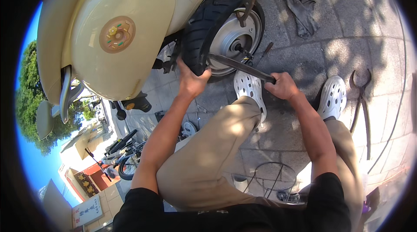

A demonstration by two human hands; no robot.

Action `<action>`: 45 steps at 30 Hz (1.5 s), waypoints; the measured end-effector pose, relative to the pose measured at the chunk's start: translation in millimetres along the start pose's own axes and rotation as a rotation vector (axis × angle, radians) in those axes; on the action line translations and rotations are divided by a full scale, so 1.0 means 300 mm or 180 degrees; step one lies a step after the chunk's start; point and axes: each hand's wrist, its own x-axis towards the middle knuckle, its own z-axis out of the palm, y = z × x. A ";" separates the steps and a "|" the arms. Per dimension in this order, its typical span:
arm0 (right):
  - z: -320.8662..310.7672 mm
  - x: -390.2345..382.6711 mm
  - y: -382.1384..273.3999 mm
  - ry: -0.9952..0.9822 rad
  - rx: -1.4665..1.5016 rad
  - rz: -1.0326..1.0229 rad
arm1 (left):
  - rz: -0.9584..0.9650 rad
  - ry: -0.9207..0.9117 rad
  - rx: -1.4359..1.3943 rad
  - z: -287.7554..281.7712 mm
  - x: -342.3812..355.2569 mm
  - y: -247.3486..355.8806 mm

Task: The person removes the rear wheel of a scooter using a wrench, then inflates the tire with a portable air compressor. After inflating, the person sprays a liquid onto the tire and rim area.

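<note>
A black tire [196, 32] sits on the silver wheel [234, 36] of a cream scooter [143, 6]. My left hand [193, 80] is wrapped round the tire's near edge, thumb on the sidewall. A long flat metal tire lever [241, 65] has its far end at the tire's bead, against the rim. My right hand [283, 86] is closed round the lever's near end, over my white clog [250, 90]. A second, rusty lever [246, 12] stands at the rim's far side. The lever's tip is partly hidden by the tire edge.
Large pincers [361, 97] lie right of my other clog [333, 97]. A grey cloth or glove [299, 10] lies on the paving farther off. A thin tool [266, 53] is beside the wheel. A wire stand [276, 175] is between my legs; bicycles [124, 153] stand at left.
</note>
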 end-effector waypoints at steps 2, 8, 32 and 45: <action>-0.026 -0.006 -0.071 0.0018 -0.0300 0.0060 | 0.0001 -0.0066 -0.0110 -0.047 -0.012 -0.044; -0.108 0.109 0.066 0.0108 -0.0541 -0.0646 | 0.0125 -0.0072 -0.0340 0.062 0.033 -0.108; -0.421 0.247 -0.153 0.0207 -0.1699 -0.1414 | 0.0451 -0.0183 -0.0665 0.030 0.075 -0.226; -0.449 0.297 -0.172 0.0293 -0.1785 -0.1599 | 0.0027 -0.0168 -0.0680 0.052 0.049 -0.152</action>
